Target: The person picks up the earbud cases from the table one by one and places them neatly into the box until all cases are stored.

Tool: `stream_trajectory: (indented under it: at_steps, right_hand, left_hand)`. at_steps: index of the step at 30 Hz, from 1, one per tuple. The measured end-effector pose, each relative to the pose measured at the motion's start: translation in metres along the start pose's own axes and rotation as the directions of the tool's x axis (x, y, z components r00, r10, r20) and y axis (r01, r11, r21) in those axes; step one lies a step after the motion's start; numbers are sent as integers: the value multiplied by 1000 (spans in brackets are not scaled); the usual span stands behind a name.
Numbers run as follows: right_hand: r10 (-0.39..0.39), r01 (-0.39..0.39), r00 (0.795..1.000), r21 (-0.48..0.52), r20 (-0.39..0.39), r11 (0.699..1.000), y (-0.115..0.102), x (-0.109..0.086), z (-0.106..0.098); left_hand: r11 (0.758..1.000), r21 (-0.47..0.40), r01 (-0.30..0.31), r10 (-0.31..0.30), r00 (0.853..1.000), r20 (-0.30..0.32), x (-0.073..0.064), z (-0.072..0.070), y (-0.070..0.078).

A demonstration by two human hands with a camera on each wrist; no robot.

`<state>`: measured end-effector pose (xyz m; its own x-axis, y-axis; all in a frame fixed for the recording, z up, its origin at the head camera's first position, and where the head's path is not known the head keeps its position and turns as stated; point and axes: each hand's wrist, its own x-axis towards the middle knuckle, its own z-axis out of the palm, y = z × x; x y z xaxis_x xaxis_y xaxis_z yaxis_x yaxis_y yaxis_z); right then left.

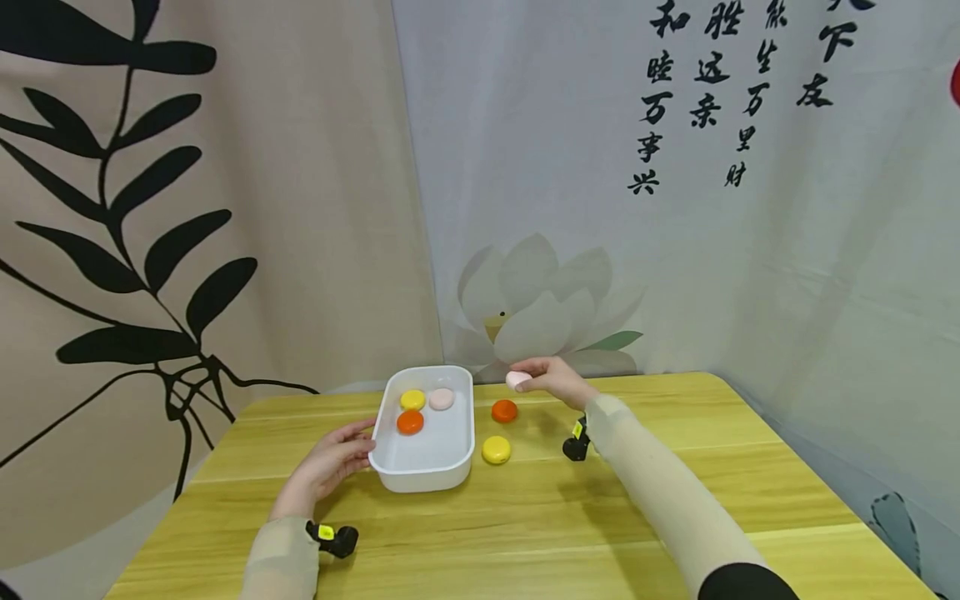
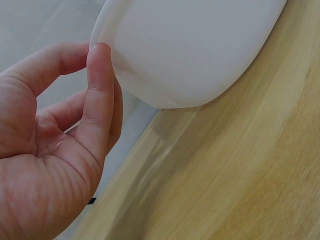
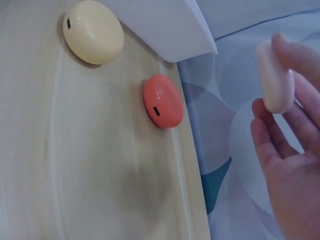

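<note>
My left hand (image 1: 330,465) pinches the left rim of a white rectangular bin (image 1: 423,481) between thumb and fingers; the left wrist view shows the grip at the bin's corner. Inside the bin lie a yellow round case (image 1: 412,400), a pale pink one (image 1: 441,399) and an orange one (image 1: 409,422). Above the table's far edge, my right hand (image 1: 558,383) pinches another pale pink round case (image 3: 275,80). Below that hand, right of the bin, an orange round case (image 1: 504,411) and a yellow round case (image 1: 497,450) rest on the wood, each with a small dark slot.
The wooden table (image 1: 450,550) ends just behind the bin. A printed cloth curtain (image 1: 330,208) hangs behind it and along the right side. Black cameras are strapped to both wrists.
</note>
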<state>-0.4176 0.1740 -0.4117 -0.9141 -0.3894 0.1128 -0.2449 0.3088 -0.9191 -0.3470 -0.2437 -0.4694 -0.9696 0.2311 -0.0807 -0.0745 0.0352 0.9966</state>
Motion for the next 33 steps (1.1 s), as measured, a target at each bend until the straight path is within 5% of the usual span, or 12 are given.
stream_trajectory:
  at_steps: [33]
  right_hand:
    - [33, -33, 999, -10, -12, 999, -23, -1, -8]
  left_hand:
    - [1000, -14, 2, -2, 1000, 2, 1, -1, 0]
